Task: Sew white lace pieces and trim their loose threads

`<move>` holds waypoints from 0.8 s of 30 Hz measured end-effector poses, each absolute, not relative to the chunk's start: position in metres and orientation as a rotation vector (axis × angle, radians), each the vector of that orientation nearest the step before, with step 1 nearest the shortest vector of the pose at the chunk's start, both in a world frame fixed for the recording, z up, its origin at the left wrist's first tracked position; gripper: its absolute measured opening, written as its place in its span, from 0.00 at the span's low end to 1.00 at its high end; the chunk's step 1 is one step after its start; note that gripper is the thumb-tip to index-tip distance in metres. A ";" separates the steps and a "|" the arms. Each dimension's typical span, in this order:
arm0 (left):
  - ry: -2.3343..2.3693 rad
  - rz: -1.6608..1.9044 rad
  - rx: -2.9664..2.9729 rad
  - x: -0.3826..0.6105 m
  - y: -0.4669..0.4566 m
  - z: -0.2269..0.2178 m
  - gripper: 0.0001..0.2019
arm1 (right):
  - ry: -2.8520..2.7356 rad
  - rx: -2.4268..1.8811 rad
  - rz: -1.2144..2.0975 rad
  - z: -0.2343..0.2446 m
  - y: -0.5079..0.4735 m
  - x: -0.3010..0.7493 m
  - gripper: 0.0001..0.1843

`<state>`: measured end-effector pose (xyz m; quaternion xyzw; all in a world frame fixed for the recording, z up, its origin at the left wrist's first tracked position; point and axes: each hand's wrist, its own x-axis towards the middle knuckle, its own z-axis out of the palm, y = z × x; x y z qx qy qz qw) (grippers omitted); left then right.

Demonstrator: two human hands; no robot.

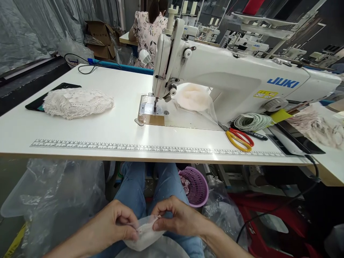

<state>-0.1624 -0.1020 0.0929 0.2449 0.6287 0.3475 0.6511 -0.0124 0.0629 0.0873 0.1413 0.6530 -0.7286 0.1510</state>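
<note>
Low in the picture, over my lap, both hands pinch a small white fabric piece (145, 236). My left hand (114, 225) grips its left edge with closed fingers. My right hand (177, 216) pinches its top right edge. Above them runs the white sewing table (107, 129) with a printed ruler (150, 147) along its front edge. A white JUKI sewing machine (228, 71) stands on it, its needle plate (149, 111) bare.
A heap of white lace (76, 103) lies on the table's left over a dark flat thing. Pale foam cups (192, 96) sit behind the needle. Yellow-and-red scissors (239, 139) and coiled cord (252, 122) lie at right. A purple basket (197, 186) stands under the table. Another person (149, 28) sits beyond.
</note>
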 end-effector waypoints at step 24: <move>1.469 0.736 0.589 -0.157 -0.101 0.080 0.09 | 2.005 0.325 -2.007 0.081 0.061 -0.012 0.16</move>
